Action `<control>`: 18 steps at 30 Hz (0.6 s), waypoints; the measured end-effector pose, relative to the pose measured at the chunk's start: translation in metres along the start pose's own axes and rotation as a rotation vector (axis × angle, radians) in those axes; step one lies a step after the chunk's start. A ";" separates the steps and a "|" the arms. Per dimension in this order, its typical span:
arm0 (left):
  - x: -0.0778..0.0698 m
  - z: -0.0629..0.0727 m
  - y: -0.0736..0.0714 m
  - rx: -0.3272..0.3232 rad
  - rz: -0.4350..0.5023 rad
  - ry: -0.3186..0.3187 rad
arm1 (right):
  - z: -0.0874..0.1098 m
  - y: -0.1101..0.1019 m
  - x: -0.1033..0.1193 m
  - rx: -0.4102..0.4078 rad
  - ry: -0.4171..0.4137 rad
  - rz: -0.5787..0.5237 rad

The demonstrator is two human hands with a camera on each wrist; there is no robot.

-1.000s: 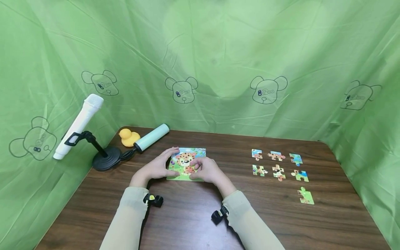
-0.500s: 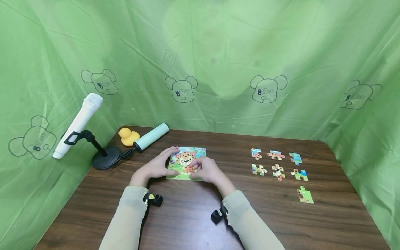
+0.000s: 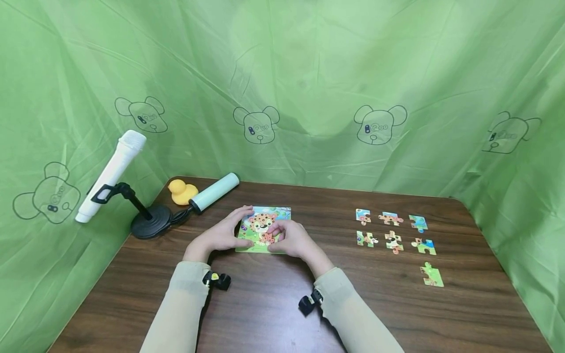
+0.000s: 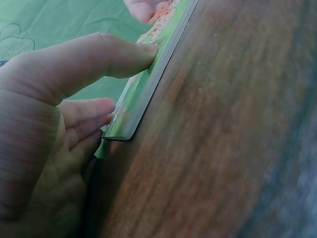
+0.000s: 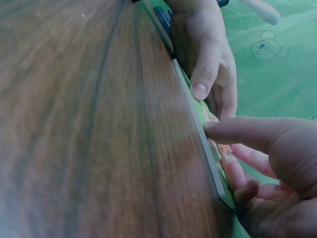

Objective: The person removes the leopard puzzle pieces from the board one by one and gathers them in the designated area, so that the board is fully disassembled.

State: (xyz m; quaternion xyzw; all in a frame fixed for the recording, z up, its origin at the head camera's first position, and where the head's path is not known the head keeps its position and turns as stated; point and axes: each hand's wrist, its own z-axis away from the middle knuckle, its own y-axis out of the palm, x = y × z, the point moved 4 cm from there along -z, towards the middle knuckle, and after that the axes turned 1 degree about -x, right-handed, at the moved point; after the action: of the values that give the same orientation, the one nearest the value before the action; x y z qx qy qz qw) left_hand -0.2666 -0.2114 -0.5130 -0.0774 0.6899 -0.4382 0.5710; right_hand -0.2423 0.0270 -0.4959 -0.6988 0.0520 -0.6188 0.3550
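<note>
A spotted-leopard jigsaw puzzle board [image 3: 258,249] lies flat on the brown table, its thick edge visible in both wrist views. My left hand [image 3: 219,234] rests over its left side, fingers at the upper left corner. The left thumb [image 4: 119,57] lies on the printed face, fairly straight. On the right part of the board is my right hand [image 3: 295,239], with bent fingers touching the picture. Its thumb [image 5: 242,131] touches the face near the front edge. Whether a loose piece sits between right thumb and fingers cannot be told.
Several jigsaw pieces [image 3: 394,242] lie spread in rows on the right of the table [image 3: 353,304]. At the back left are a yellow rubber duck [image 3: 182,192], a pale green cylinder with black cord [image 3: 216,192] and a white microphone [image 3: 110,176] on a black stand [image 3: 152,221]. Green cloth hangs behind.
Both hands stay at the same places on the board, with only a very slight shift of the right fingers. The loose pieces have not moved.
</note>
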 end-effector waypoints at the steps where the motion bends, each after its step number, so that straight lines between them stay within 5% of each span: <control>1: 0.000 0.000 0.000 0.001 0.000 0.002 | 0.000 0.000 0.000 0.004 -0.003 0.003; 18: -0.001 0.001 0.000 0.006 0.010 0.005 | -0.001 0.000 0.003 0.032 -0.033 0.007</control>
State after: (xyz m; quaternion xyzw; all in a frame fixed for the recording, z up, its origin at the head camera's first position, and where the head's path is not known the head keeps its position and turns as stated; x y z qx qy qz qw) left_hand -0.2656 -0.2111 -0.5117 -0.0710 0.6904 -0.4377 0.5716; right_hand -0.2422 0.0255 -0.4935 -0.7029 0.0389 -0.6068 0.3690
